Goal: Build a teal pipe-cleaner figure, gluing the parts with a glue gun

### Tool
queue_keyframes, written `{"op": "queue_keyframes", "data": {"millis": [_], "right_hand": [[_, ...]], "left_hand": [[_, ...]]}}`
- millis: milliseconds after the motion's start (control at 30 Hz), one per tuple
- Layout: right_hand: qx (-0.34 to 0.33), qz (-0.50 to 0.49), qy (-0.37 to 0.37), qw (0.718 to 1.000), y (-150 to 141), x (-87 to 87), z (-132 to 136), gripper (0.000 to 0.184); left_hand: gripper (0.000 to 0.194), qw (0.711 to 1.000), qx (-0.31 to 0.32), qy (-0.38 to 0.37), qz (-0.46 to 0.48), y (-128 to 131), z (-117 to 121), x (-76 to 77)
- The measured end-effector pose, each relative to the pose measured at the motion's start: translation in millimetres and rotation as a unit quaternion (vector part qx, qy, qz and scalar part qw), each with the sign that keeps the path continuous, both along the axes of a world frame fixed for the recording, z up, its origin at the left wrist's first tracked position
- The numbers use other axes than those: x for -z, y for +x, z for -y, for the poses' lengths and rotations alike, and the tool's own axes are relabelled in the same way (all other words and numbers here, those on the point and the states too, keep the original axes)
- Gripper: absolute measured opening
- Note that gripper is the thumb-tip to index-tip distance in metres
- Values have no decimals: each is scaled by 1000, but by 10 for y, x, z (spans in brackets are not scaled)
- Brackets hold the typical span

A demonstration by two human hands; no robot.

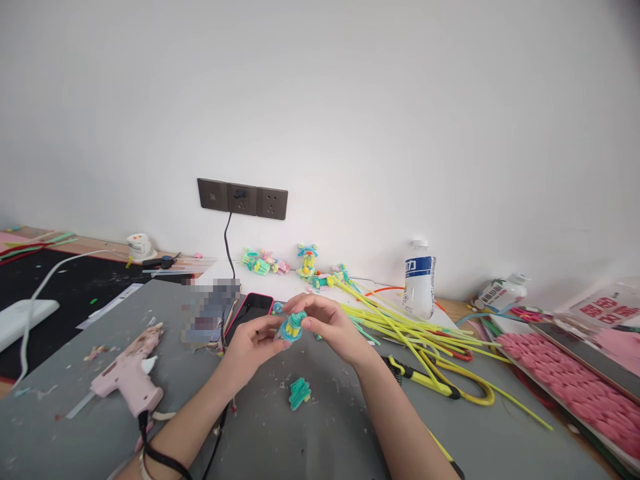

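Note:
Between my two hands, above the middle of the grey mat, is a small fuzzy pipe-cleaner figure piece in teal, blue and yellow. My left hand is closed, pinching its lower left side between thumb and fingers. From the right, my right hand pinches the upper part, with its thumb and fingertips at the teal top. Part of the piece is hidden behind the fingers. Below the hands, a separate teal pipe-cleaner piece with a bit of yellow lies on the grey mat.
A pink glue gun lies left, its black cord near my left forearm. To the right are yellow pipe cleaners, yellow-black pliers and a plastic bottle. Several small pipe-cleaner figures sit by the wall. A pink-edged phone lies behind my left hand.

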State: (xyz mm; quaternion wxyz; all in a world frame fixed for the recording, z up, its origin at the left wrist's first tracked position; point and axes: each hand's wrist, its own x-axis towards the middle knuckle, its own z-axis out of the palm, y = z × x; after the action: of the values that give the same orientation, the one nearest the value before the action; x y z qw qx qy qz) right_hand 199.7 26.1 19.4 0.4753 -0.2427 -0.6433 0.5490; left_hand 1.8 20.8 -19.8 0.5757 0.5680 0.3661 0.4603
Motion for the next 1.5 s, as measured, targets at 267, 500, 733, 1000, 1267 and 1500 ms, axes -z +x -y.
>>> {"op": "queue_keyframes", "data": {"millis": [267,500,733,1000,1267,1500], "right_hand": [[5,4,-3,1000,-4,-41,11,17],[-1,-5,-1,1000,-6,-24,2,15],[1,0,-9,1000,4,-12,-3,18],[7,6,-12,1000,13,1,-22,19],[17,-20,-14,1000,-2,-23,14,22],[221,-156,-45,962,199,-19,-142,41]], "left_hand": [[32,1000,0,-8,1,1,-3,15],[33,1000,2,-7,4,-3,-6,17],[33,1000,-10,-9,-6,1,8,-14],[33,1000,-7,8,-17,3,-22,32],[36,999,-1,15,-51,4,20,-106],[46,991,-132,28,12,-23,-5,-106]]}}
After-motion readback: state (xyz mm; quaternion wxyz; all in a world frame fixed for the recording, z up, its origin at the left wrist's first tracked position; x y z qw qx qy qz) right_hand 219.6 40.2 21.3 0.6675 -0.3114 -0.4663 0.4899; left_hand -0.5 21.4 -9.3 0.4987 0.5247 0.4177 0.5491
